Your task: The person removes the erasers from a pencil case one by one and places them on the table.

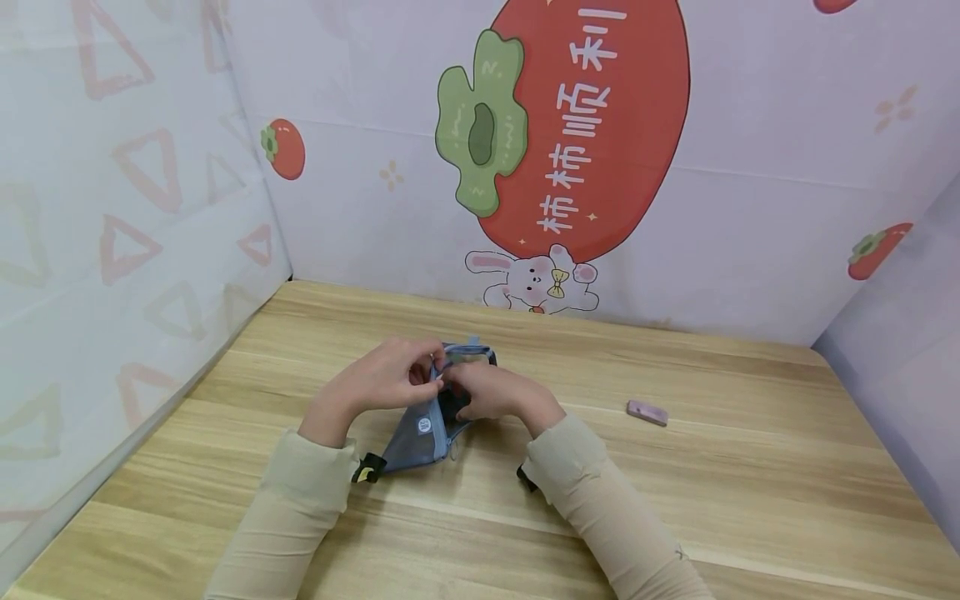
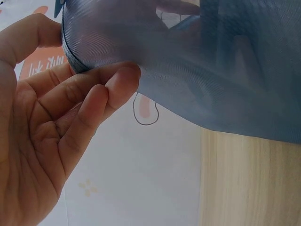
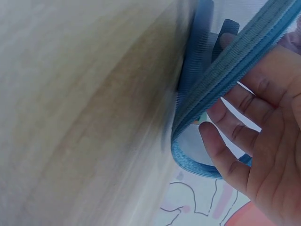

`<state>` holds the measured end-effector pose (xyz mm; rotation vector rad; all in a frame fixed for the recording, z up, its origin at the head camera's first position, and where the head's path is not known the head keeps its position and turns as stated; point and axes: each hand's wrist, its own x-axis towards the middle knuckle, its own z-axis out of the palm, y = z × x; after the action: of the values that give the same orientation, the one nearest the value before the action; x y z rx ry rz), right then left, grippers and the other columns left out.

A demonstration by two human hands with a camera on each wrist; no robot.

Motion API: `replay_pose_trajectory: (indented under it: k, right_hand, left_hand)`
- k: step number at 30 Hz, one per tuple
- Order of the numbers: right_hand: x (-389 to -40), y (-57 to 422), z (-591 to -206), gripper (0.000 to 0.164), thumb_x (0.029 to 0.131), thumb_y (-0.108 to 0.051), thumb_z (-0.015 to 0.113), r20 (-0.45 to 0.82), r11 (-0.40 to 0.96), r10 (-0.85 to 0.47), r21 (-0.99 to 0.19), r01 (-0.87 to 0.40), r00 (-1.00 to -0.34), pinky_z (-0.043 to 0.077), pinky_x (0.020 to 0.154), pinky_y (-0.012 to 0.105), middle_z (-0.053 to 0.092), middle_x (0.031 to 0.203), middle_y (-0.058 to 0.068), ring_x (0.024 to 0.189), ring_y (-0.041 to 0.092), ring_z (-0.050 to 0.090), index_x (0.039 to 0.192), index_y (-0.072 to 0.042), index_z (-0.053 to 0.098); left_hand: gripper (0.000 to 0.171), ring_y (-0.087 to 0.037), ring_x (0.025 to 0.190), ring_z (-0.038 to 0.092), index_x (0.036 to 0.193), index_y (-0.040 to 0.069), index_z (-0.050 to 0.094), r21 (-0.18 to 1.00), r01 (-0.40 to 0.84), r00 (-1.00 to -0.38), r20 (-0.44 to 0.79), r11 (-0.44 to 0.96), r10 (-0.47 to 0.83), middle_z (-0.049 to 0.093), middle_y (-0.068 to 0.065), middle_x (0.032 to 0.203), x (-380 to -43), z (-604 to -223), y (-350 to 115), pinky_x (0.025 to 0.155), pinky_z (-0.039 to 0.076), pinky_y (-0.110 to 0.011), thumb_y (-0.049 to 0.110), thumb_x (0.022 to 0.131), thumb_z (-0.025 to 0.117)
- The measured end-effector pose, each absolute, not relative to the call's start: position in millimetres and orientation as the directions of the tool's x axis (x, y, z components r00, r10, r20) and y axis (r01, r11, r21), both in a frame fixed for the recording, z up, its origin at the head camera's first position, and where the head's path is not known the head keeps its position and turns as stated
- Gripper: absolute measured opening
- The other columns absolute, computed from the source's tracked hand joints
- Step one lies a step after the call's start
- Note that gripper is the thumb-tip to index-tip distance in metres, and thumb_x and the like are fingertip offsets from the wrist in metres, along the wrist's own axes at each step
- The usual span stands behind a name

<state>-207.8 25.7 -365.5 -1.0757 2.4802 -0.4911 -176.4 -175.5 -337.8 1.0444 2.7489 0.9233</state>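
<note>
A blue mesh zip pouch (image 1: 411,442) with a small round white label lies tilted on the wooden table, its zip open. My left hand (image 1: 378,379) pinches the pouch's edge at the opening; in the left wrist view its thumb and fingers meet at the zipped rim (image 2: 70,56). My right hand (image 1: 502,392) reaches into the opening. From the right wrist, its bent fingers (image 3: 225,157) show past the blue zip band (image 3: 235,61), inside the loop. Through the mesh a whitish patch (image 2: 174,20) shows near fingers. I cannot tell whether the right fingertips hold anything.
A small pinkish-purple block (image 1: 647,412) lies on the table (image 1: 750,467) to the right of the pouch. Printed cloth walls (image 1: 360,217) stand along the back and both sides. Black straps (image 1: 369,468) show at the sleeve cuffs.
</note>
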Motion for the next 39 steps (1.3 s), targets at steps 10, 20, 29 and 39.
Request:
replay_pose_trajectory:
  k: [10, 20, 29, 39]
  right_hand:
    - [-205.7, 29.3, -360.8, 0.044, 0.086, -0.012, 0.075, -0.189, 0.631, -0.756, -0.467, -0.620, -0.626, 0.050, 0.088, 0.029, 0.064, 0.108, 0.003, 0.095, 0.015, 0.056, 0.127, -0.008, 0.061]
    - [-202.6, 35.8, -358.8, 0.045, 0.087, -0.007, 0.073, -0.168, 0.610, -0.760, -0.516, -0.601, -0.628, 0.050, 0.091, 0.031, 0.064, 0.112, 0.006, 0.099, 0.017, 0.054, 0.130, -0.006, 0.060]
    - [-200.6, 41.2, -356.4, 0.043, 0.086, -0.006, 0.074, -0.145, 0.592, -0.760, -0.557, -0.582, -0.634, 0.050, 0.087, 0.031, 0.063, 0.109, 0.005, 0.098, 0.019, 0.055, 0.127, -0.006, 0.063]
    - [-199.0, 43.9, -353.1, 0.039, 0.085, -0.006, 0.074, -0.129, 0.598, -0.753, -0.543, -0.589, -0.645, 0.050, 0.087, 0.032, 0.063, 0.106, 0.004, 0.096, 0.019, 0.056, 0.122, -0.005, 0.064]
  left_hand:
    - [0.013, -0.004, 0.065, 0.060, 0.097, 0.010, 0.060, 0.554, 0.582, -0.772, 0.146, 0.595, 0.619, 0.066, 0.007, 0.071, -176.5, -338.4, -175.7, 0.064, 0.052, -0.024, 0.016, 0.086, 0.063]
    - [0.014, -0.004, 0.066, 0.060, 0.097, 0.008, 0.060, 0.563, 0.583, -0.767, 0.142, 0.586, 0.626, 0.066, 0.006, 0.071, -176.5, -338.4, -175.0, 0.065, 0.052, -0.023, 0.015, 0.086, 0.063]
    - [0.016, -0.004, 0.066, 0.060, 0.098, 0.007, 0.060, 0.556, 0.585, -0.766, 0.138, 0.591, 0.628, 0.066, 0.006, 0.072, -175.9, -338.5, -174.6, 0.065, 0.052, -0.024, 0.015, 0.085, 0.063]
    - [0.013, -0.004, 0.066, 0.060, 0.095, 0.012, 0.058, 0.557, 0.581, -0.771, 0.144, 0.594, 0.620, 0.065, 0.006, 0.071, -175.8, -339.0, -174.9, 0.064, 0.052, -0.024, 0.015, 0.083, 0.062]
